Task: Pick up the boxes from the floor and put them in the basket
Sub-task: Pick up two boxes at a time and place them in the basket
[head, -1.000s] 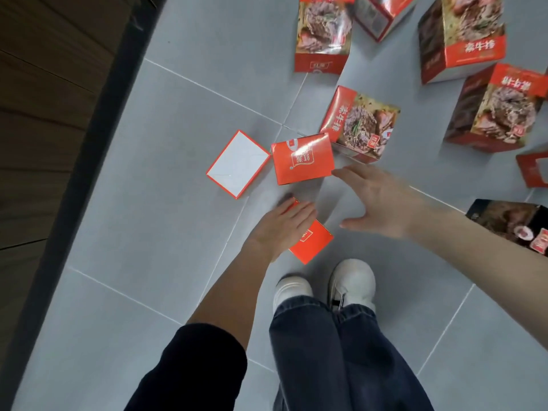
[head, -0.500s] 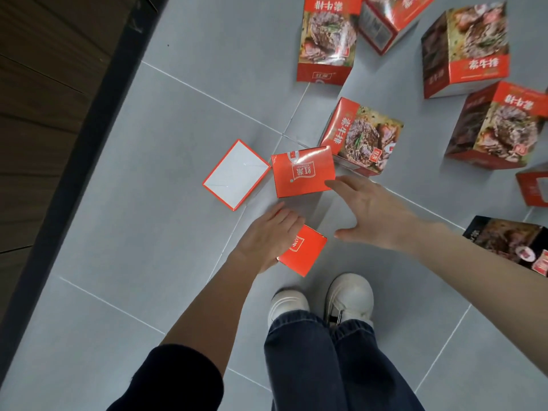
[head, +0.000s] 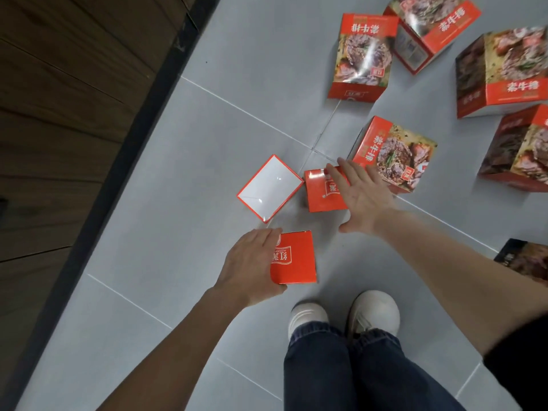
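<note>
You're looking down at a grey tiled floor point(head: 178, 161), bordered on your left by dark wood panelling point(head: 59, 99) and a black skirting strip point(head: 142, 120). The biggest boxes lie ahead and to your right. There is a large steak box point(head: 504, 69) at the right edge and a second steak box point(head: 522, 152) just nearer than it. A tilted steak box point(head: 430, 28) sits at the top, with a flat steak box point(head: 361, 57) to its left. All four are well apart from your hands. A middle steak box point(head: 394, 155) lies just beyond your right hand point(head: 364, 200), close to the knuckles, though I can't tell if they touch. A dark box point(head: 522, 259) shows at the right edge, beside your right forearm.

Three smaller boxes sit in front of your white shoes point(head: 373, 312). The white-faced box point(head: 269, 188) lies on the floor beyond your left hand point(head: 249, 268), untouched. Its corner is just beside the far red box point(head: 317, 200). Your right hand is spread flat, fingers straight and fanned across the right part of that far red box, with the thumb stuck out to the near side. It grips nothing. The near red box point(head: 299, 262) is in your left hand, which holds it by its left side: fingers curled over the left edge, thumb hooked at the near left corner. I can't tell whether it is lifted off the floor.
</note>
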